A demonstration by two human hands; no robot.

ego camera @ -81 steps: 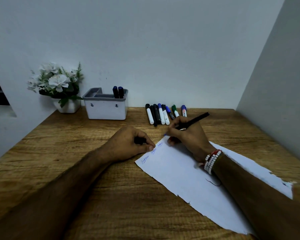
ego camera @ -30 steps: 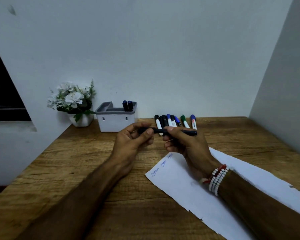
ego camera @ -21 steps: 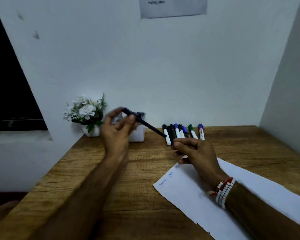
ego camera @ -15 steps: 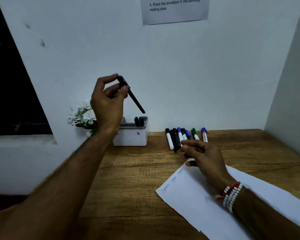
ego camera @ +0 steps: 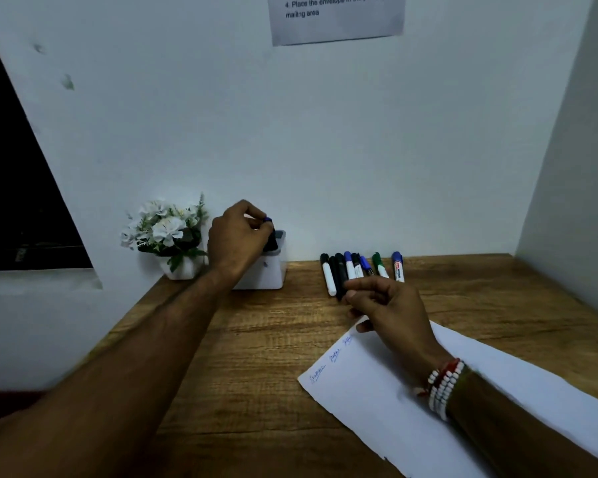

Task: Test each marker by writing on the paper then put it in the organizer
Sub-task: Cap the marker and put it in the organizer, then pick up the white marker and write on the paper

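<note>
Head cam, so just the one view. The left hand [ego camera: 237, 236] is reaching to the back-left part of the brown wooden surface [ego camera: 256, 339], right over the white organizer box with a grey rim [ego camera: 271, 270]. Its fingers [ego camera: 252, 215] are pinching the dark marker with a blue end [ego camera: 268, 220], which points down into the box. How deep it sits I can't tell, since the hand hides most of it.

The right hand [ego camera: 389, 305] hovers just above the far corner of the white sheet of paper [ego camera: 377, 401], fingers loosely curled with nothing in them. Its fingertips are just in front of the row of loose markers [ego camera: 359, 270] lying along the back edge.

The paper has a few blue scribbles [ego camera: 332, 357] near its left edge. A white pot of pale flowers [ego camera: 166, 232] sits in the back-left corner, beside the box.
</note>
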